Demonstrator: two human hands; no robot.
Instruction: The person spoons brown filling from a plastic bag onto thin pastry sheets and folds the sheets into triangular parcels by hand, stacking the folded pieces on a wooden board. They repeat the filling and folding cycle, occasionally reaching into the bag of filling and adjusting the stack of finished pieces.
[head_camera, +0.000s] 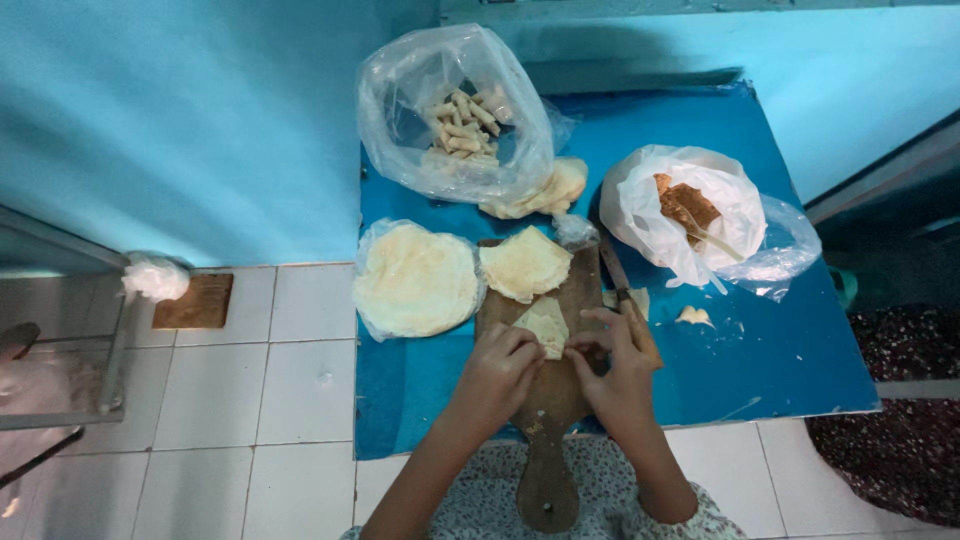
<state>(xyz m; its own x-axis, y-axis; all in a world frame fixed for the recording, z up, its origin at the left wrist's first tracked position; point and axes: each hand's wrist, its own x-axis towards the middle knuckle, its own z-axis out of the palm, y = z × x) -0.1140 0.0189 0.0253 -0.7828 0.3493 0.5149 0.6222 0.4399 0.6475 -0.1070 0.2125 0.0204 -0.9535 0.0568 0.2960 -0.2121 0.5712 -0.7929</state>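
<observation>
A small, pale triangular wrapper piece (545, 325) lies near the middle of a wooden paddle board (556, 400), and both hands work on its lower edge. The left hand (498, 375) comes in from 7 o'clock, its fingers curled tight with the tips pressed onto the wrapper's lower left corner. The right hand (618, 372) comes in from 5 o'clock, fingers bent and pinching the wrapper's lower right edge; the two sets of fingertips almost meet over the board.

At 12 o'clock from the piece, touching the board's upper end, lies a cut stack of wrappers (524, 263). At 9 to 10 o'clock, just beside the board, sits a round stack of wrappers (416, 280) on clear plastic. A knife (625, 295) with a wooden handle lies along the board's right edge, at 2 o'clock, partly under the right hand. Small scraps of dough (694, 316) lie at 3 o'clock.

Farther out at 11 o'clock stands an open clear plastic bag (400, 130) holding finished thin rolls (466, 126), with more folded wrappers (545, 192) against its base. At 1 to 2 o'clock a white plastic bag (640, 205) holds brown filling (687, 205). Everything rests on a blue table (780, 350) over a white tiled floor (270, 390).
</observation>
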